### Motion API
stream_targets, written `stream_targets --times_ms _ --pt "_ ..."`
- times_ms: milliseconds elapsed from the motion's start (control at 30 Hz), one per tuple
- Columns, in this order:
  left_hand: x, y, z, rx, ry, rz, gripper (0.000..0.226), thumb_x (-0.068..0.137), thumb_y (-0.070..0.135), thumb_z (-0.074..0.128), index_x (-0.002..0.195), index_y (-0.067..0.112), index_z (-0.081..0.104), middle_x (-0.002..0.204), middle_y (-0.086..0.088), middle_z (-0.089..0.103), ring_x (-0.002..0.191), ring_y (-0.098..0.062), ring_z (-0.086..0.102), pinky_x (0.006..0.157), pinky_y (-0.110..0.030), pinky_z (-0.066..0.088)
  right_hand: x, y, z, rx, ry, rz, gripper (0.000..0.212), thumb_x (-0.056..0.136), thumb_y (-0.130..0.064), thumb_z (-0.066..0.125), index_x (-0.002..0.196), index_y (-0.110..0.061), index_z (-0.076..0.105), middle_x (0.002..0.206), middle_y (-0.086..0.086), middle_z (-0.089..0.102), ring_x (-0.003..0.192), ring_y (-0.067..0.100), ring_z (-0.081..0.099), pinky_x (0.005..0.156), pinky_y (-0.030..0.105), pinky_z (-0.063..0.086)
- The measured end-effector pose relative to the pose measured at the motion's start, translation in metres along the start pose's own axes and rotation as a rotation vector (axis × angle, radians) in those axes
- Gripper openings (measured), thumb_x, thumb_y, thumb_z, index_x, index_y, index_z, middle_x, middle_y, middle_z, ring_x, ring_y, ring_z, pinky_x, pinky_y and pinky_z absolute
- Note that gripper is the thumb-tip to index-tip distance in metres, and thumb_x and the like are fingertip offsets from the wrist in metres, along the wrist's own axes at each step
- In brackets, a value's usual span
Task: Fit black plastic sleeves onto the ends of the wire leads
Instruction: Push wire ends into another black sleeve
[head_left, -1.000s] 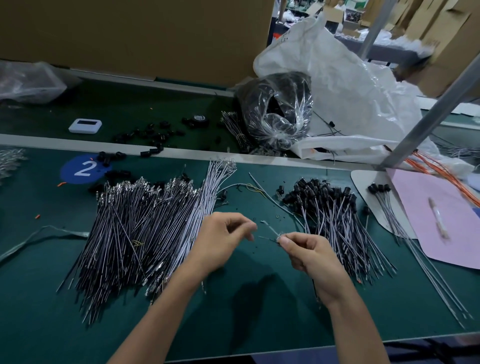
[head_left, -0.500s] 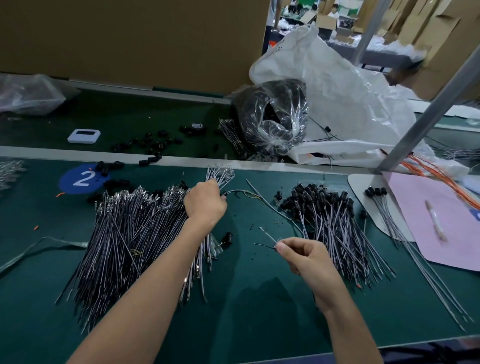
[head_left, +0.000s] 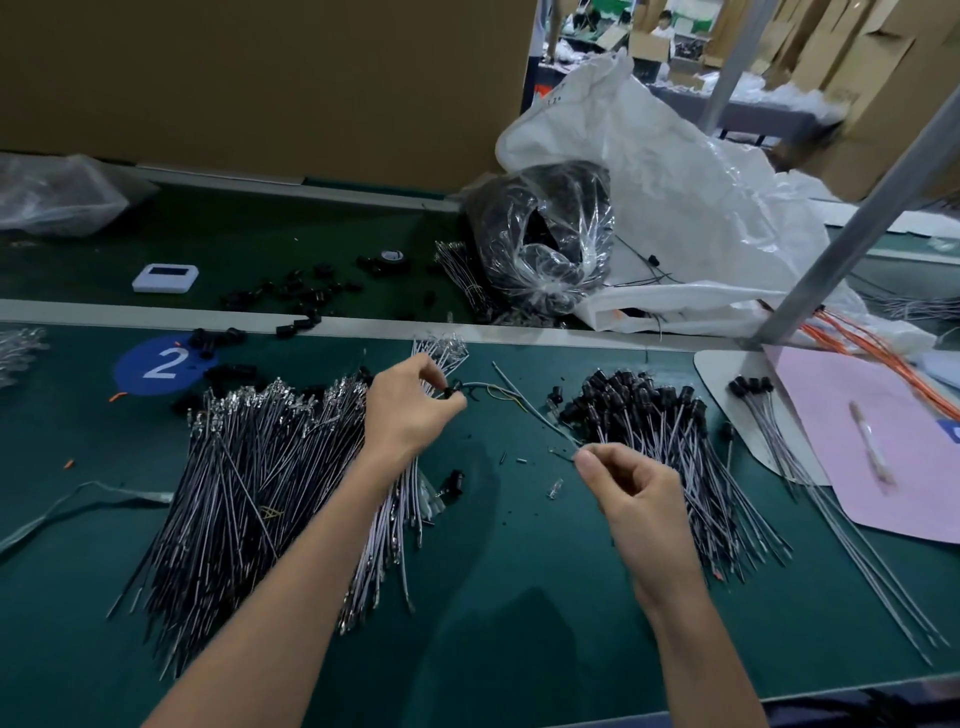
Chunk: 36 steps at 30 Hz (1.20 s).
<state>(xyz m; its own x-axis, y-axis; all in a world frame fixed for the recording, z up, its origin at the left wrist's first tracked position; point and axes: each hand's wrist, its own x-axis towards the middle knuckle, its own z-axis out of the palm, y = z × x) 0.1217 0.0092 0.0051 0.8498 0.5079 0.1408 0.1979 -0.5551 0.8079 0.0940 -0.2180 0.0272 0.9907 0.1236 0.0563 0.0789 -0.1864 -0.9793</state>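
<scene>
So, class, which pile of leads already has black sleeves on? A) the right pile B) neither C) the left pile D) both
A: the right pile has black sleeves on its far ends, while the left pile shows bare metal tips.

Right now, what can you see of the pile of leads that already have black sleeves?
The pile of sleeved leads lies fanned on the green mat: black plastic sleeves bunched at the far end, thin grey and black wires spreading toward the near edge. The right hand overlaps its left side, pinching a single wire lead; whether it touches the pile is unclear.
</scene>
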Motion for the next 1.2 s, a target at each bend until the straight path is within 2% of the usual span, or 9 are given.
stream_targets --times_ms 67,167,233,300,500,667,867,1000,1200 --pt "-0.021 0.007 -0.006 -0.239 -0.022 -0.105 0.017 0.072 0.013 0.079 0.076 0.014 0.062 0.074 0.002 0.067 0.067 -0.013 0.061 0.063 -0.025 0.051 0.001 0.0 0.001 0.003 0.055 -0.061 0.015 0.091 -0.02 0.067 0.08 -0.026 0.074 0.066 0.0 0.066 0.064 0.007 0.054 0.061 0.024 0.047" --pt "-0.051 0.017 -0.017 -0.611 -0.187 -0.196 0.02 0.075 -0.001 0.078 0.08 0.009 0.061 0.075 -0.009 0.071 0.067 -0.018 0.066 0.066 -0.027 0.058 0.002 -0.001 0.007 0.007 0.092 -0.126 0.016 0.091 -0.02 0.067 0.08 -0.029 0.073 0.063 -0.01 0.062 0.06 0.003 0.05 0.056 0.015 0.043" --pt "-0.066 0.024 -0.023 -0.708 -0.268 -0.193 0.02 0.077 -0.001 0.078 0.086 0.007 0.061 0.078 -0.012 0.074 0.068 -0.019 0.068 0.067 -0.028 0.059 0.001 -0.002 0.01 0.009 0.087 -0.144 0.018 0.091 -0.017 0.067 0.075 -0.024 0.073 0.063 -0.01 0.062 0.059 0.003 0.049 0.056 0.013 0.042" --pt "-0.075 0.028 -0.028 -0.733 -0.298 -0.187 0.02 0.079 0.001 0.076 0.091 0.008 0.062 0.082 -0.013 0.075 0.071 -0.02 0.069 0.072 -0.033 0.058 0.0 -0.003 0.015 -0.014 0.062 -0.17 0.018 0.091 -0.014 0.067 0.075 -0.02 0.071 0.061 -0.011 0.059 0.056 0.001 0.046 0.053 0.011 0.039" --pt "-0.084 0.026 -0.032 -0.888 -0.316 -0.178 0.014 0.087 -0.001 0.066 0.101 0.003 0.067 0.088 -0.013 0.076 0.065 -0.015 0.066 0.068 -0.025 0.056 -0.003 -0.006 0.024 -0.039 0.032 -0.221 0.015 0.091 -0.013 0.067 0.077 -0.019 0.069 0.057 -0.016 0.056 0.051 -0.001 0.042 0.051 0.011 0.034" --pt "-0.088 0.021 -0.028 -0.944 -0.331 -0.176 0.013 0.088 0.003 0.065 0.099 0.004 0.07 0.087 -0.015 0.075 0.064 -0.014 0.065 0.066 -0.021 0.056 -0.002 -0.006 0.027 -0.071 0.029 -0.222 0.015 0.09 -0.015 0.068 0.077 -0.022 0.069 0.059 -0.015 0.059 0.052 0.0 0.045 0.052 0.014 0.037" --pt "-0.089 0.018 -0.029 -0.994 -0.353 -0.152 0.019 0.076 0.019 0.071 0.093 0.012 0.077 0.09 -0.017 0.075 0.067 -0.014 0.066 0.067 -0.021 0.056 0.0 -0.008 0.032 -0.117 -0.004 -0.243 0.014 0.09 -0.016 0.068 0.078 -0.021 0.069 0.059 -0.014 0.059 0.054 0.002 0.046 0.053 0.019 0.04" --pt "-0.09 0.017 -0.028 -1.002 -0.357 -0.142 0.019 0.076 0.02 0.072 0.093 0.014 0.078 0.09 -0.017 0.075 0.069 -0.014 0.067 0.069 -0.021 0.056 -0.001 -0.01 0.037 -0.184 0.022 -0.297 0.015 0.09 -0.012 0.068 0.076 -0.019 0.067 0.057 -0.016 0.058 0.052 0.002 0.048 0.053 0.01 0.035" --pt "-0.091 0.017 -0.026 -1.007 -0.316 -0.13 0.019 0.075 0.018 0.072 0.092 0.013 0.077 0.084 -0.013 0.075 0.067 -0.014 0.066 0.069 -0.021 0.056 -0.002 -0.013 0.041 -0.229 0.013 -0.345 0.016 0.089 -0.01 0.068 0.077 -0.02 0.066 0.059 -0.01 0.059 0.053 0.003 0.05 0.053 0.009 0.036"
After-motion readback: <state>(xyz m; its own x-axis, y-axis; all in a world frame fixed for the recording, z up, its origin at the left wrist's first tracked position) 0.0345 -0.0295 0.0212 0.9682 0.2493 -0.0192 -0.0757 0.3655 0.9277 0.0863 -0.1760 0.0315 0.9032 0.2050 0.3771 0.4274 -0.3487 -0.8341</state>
